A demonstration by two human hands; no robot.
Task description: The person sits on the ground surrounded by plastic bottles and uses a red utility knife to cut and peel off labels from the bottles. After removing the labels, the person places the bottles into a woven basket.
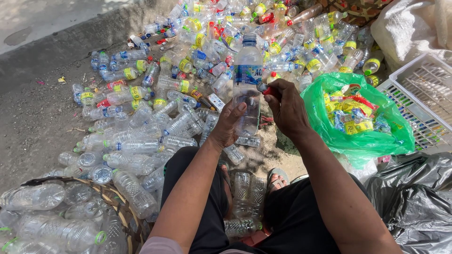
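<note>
My left hand [228, 124] grips the lower part of a clear plastic bottle [247, 61] held upright in front of me, with a blue cap and a blue label around its middle. My right hand [285, 106] is closed on a small red-handled tool [265, 89] whose tip touches the bottle at its label. Both forearms reach out over my lap in black trousers. Between my feet lie more clear bottles [249, 188].
A big heap of empty plastic bottles [188, 70] covers the ground ahead and left. A woven basket [120, 207] with bottles sits at lower left. A green bag [372, 141] holds peeled labels. A white crate [423, 94] and a black bag [414, 197] are at right.
</note>
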